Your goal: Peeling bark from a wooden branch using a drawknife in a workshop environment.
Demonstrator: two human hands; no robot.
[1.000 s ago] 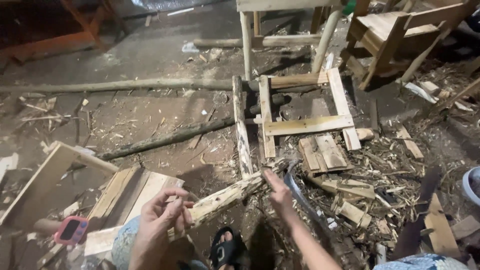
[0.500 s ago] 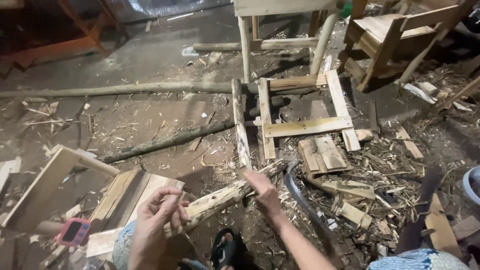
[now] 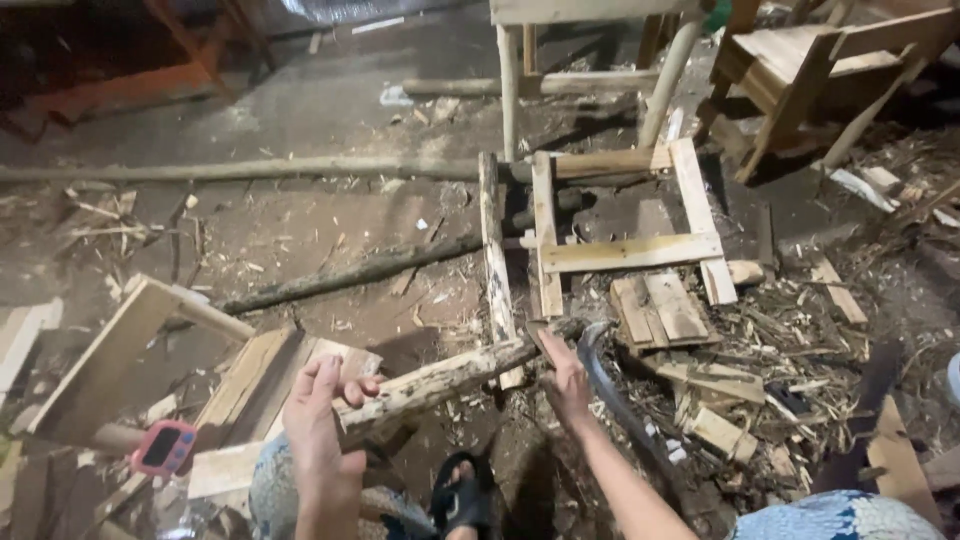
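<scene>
A rough, pale wooden stick (image 3: 450, 378) lies slanted across the ground in front of me. My left hand (image 3: 322, 425) is closed around its near end, beside a stack of flat boards (image 3: 255, 372). My right hand (image 3: 566, 378) grips the stick's far end, where it meets an upright post of a pale wooden frame (image 3: 625, 250). A dark curved blade (image 3: 612, 398) lies just right of my right hand. My foot in a black sandal (image 3: 458, 497) rests below the stick.
Wood chips and offcuts (image 3: 760, 370) litter the ground at the right. A long pole (image 3: 250, 168) and a dark branch (image 3: 350, 276) lie across the middle. A wooden chair (image 3: 800, 70) stands top right. A pink device (image 3: 164, 447) lies at the lower left.
My left hand has dropped from a raised, spread pose onto the stick's near end. My right hand has pulled back from pointing and closed on the far end.
</scene>
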